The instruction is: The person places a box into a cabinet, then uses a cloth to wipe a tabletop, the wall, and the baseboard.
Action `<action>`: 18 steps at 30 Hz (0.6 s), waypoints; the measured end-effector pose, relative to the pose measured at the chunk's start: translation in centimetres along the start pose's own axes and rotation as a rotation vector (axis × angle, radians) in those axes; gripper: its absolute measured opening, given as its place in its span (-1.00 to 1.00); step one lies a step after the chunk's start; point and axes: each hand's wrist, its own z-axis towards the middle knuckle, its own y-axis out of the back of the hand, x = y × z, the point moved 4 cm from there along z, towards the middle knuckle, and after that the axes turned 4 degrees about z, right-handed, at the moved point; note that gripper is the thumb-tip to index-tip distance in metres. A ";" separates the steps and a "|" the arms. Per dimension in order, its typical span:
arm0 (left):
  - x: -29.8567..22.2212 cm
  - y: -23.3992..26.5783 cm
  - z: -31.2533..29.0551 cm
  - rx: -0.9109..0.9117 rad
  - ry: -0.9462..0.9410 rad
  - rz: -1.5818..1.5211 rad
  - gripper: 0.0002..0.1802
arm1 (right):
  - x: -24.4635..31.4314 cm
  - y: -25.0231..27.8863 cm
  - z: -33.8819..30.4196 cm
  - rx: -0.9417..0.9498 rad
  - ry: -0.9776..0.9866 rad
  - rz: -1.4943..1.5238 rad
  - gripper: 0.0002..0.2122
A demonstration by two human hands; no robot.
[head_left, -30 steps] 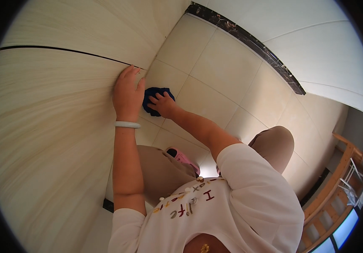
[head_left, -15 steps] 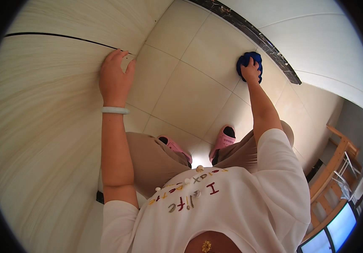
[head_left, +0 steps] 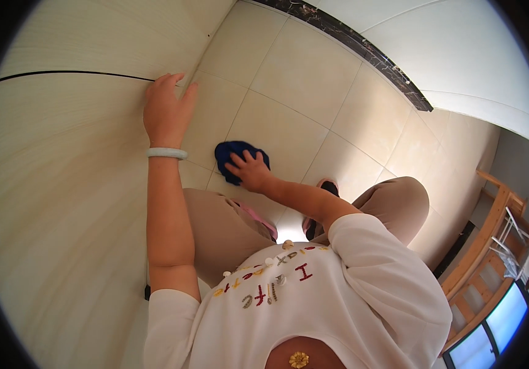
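Note:
A dark blue cloth (head_left: 226, 161) lies bunched on the beige tiled floor (head_left: 286, 120), in front of my knees. My right hand (head_left: 253, 172) presses down on it with fingers spread over its top, holding it against the tiles. At the left, my left hand (head_left: 167, 114), with a pale bangle at the wrist, rests at the edge of a light wood-grain panel (head_left: 67, 135). Its thumb and fingers are apart and nothing shows between them. Part of the cloth is hidden beneath the right hand.
A dark marbled baseboard strip (head_left: 363, 46) runs along the foot of a white surface (head_left: 461, 49) at the far side. My slippered feet (head_left: 321, 212) stand close in. At the right are a wooden frame (head_left: 492, 227) and a lit screen (head_left: 504, 320).
My right hand has swept the blue cloth from beside the baseboard at the far right to the near left. My left hand stays by the panel's edge.

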 end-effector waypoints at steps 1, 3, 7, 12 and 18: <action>-0.1 -0.2 0.0 0.009 0.009 -0.012 -0.59 | 0.9 -2.0 -1.0 0.029 0.139 -0.052 -0.45; 0.5 -0.1 -0.4 0.011 0.007 0.000 -0.58 | 2.3 -3.6 -3.3 0.080 0.418 -0.176 -0.55; 1.6 -0.1 -0.5 0.005 -0.004 0.052 -0.58 | -2.6 -3.0 -5.8 0.201 0.576 -0.223 -0.53; 0.7 -0.1 -0.5 0.028 0.007 0.051 -0.58 | -14.5 4.3 -9.2 0.313 0.569 -0.358 -0.39; -0.3 -0.1 -0.1 0.082 0.023 0.036 -0.57 | -27.3 10.7 -13.3 0.091 -0.159 -0.304 -0.29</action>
